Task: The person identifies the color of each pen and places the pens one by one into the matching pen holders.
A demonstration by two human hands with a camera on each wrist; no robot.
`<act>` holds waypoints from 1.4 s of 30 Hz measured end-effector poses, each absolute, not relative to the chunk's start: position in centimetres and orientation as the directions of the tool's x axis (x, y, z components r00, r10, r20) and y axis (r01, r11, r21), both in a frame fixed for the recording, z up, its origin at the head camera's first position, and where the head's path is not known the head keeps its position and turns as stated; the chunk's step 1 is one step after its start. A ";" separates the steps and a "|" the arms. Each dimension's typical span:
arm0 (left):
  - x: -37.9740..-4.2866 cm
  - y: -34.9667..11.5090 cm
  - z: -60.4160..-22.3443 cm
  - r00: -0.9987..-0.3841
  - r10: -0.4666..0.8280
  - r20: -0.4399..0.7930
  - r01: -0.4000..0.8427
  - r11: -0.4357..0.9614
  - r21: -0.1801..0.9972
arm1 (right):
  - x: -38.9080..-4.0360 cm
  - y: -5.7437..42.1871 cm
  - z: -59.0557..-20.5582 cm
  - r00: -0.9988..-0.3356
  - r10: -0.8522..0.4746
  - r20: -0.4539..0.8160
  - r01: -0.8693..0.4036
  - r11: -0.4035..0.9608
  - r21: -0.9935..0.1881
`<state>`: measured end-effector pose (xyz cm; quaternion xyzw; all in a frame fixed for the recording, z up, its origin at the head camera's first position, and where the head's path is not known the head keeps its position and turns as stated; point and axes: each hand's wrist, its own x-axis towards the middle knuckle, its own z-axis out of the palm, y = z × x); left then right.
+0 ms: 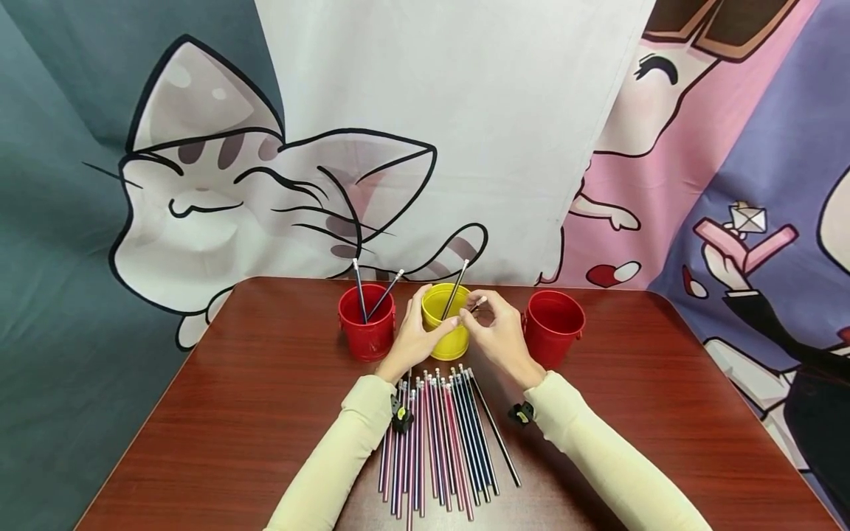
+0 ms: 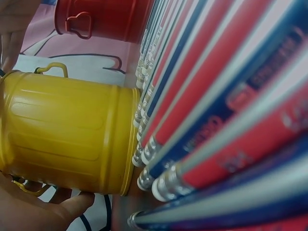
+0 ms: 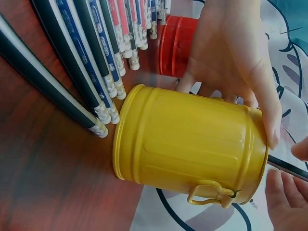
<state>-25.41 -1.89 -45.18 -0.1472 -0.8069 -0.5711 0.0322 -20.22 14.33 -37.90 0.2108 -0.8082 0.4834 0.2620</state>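
Note:
My left hand [image 1: 415, 332] grips the side of a small yellow bucket [image 1: 451, 346], its thumb up along the rim, as the right wrist view shows. One dark pencil [image 1: 454, 291] leans inside this bucket, eraser end up. At the bucket's right rim my right hand [image 1: 498, 328] pinches another dark pencil [image 1: 475, 305] between thumb and fingers, its white eraser poking up; the fingers hide its lower part. In the left wrist view the yellow bucket [image 2: 62, 134] stands close by the eraser ends of loose pencils [image 2: 202, 130].
A red bucket [image 1: 368, 339] with two pencils stands to the left, and a second red bucket [image 1: 554, 332] to the right. Several striped pencils [image 1: 432, 442] lie side by side on the brown table [image 1: 239, 428], beneath my forearms. A printed cloth [image 1: 465, 88] hangs behind.

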 end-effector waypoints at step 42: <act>-25.3 -2.0 -45.3 -0.961 0.203 0.190 0.246 0.305 0.920 | -15.8 17.1 -44.9 -0.976 -0.201 0.079 -0.210 0.803 -0.558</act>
